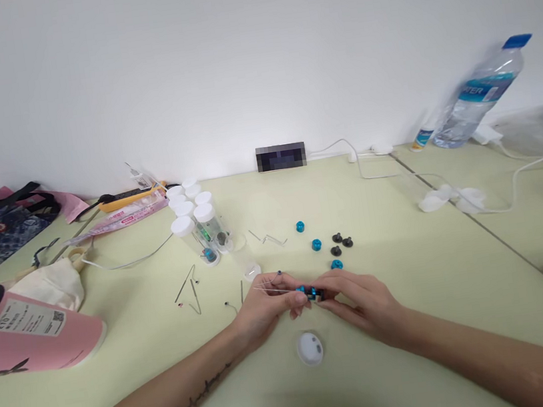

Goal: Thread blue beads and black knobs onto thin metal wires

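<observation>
My left hand (270,301) and my right hand (360,295) meet over the table, both closed on a small blue and black metal part (309,292). A thin metal rod sticks out leftward from the left fingers; its full shape is hidden. Just beyond my right hand lie blue knurled caps (316,245) and black flanged screws (336,251). A white lid (310,349) sits below my hands, upturned, with small grey pieces inside. An open clear tube (244,261) stands near my left hand.
Several white-capped clear tubes (205,216) stand back left. Hex keys (274,240) and thin rods (193,295) lie nearby. A pink cup (41,330) is at left, a water bottle (481,93) back right. A phone (281,157) with a cable leans on the wall.
</observation>
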`<act>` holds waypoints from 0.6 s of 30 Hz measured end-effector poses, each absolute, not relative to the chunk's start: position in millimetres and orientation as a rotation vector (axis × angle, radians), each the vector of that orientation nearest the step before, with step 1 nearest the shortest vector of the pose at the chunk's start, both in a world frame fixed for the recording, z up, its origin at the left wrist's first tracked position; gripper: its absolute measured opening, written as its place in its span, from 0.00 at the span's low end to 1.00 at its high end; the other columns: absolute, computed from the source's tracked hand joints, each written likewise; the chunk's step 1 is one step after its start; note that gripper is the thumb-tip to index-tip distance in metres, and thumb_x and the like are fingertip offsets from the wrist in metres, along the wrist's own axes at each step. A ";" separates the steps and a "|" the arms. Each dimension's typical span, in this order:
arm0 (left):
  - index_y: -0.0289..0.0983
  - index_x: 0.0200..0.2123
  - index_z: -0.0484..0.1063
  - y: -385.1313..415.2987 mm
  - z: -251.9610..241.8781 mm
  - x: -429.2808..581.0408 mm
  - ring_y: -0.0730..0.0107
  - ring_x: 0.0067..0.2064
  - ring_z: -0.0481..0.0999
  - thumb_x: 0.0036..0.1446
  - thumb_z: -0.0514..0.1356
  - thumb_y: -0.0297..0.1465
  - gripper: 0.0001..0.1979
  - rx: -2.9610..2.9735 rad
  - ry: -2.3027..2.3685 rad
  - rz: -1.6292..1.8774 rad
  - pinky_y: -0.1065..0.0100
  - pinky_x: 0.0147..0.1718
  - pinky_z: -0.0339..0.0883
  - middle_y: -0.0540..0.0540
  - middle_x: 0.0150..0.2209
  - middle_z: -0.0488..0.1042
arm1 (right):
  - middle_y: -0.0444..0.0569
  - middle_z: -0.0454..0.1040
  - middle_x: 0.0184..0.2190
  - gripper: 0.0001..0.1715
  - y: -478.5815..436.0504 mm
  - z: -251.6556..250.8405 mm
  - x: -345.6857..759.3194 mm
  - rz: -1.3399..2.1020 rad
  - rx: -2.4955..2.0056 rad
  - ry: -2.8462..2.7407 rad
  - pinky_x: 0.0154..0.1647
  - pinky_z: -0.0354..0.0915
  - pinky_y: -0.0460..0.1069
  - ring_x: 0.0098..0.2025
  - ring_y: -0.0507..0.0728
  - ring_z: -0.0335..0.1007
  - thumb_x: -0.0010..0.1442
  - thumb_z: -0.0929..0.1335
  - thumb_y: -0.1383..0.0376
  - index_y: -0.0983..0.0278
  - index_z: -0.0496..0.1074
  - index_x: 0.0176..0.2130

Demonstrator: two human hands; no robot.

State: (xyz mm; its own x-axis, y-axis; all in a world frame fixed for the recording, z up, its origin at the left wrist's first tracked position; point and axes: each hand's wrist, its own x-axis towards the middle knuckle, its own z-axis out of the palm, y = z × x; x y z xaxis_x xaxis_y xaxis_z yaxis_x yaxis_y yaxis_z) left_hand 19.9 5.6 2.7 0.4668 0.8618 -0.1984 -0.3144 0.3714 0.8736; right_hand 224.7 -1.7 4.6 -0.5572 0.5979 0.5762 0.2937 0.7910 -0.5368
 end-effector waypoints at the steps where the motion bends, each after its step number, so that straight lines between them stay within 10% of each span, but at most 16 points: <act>1: 0.32 0.26 0.77 5.6 2.9 19.9 0.80 0.21 0.67 0.43 0.70 0.29 0.08 0.880 0.739 0.848 0.75 0.23 0.59 0.48 0.22 0.75 | 0.50 0.76 0.39 0.17 -1.8 4.6 224.6 0.490 -0.658 -2.183 0.35 0.70 0.45 0.36 0.52 0.72 0.64 0.63 0.70 0.61 0.65 0.53; 18: 0.32 0.25 0.75 5.6 2.9 19.7 0.79 0.20 0.66 0.41 0.71 0.30 0.09 0.892 0.758 0.840 0.74 0.21 0.58 0.47 0.22 0.75 | 0.48 0.78 0.38 0.17 -3.0 4.5 225.6 0.486 -0.666 -2.206 0.35 0.70 0.45 0.35 0.52 0.74 0.65 0.63 0.69 0.59 0.63 0.54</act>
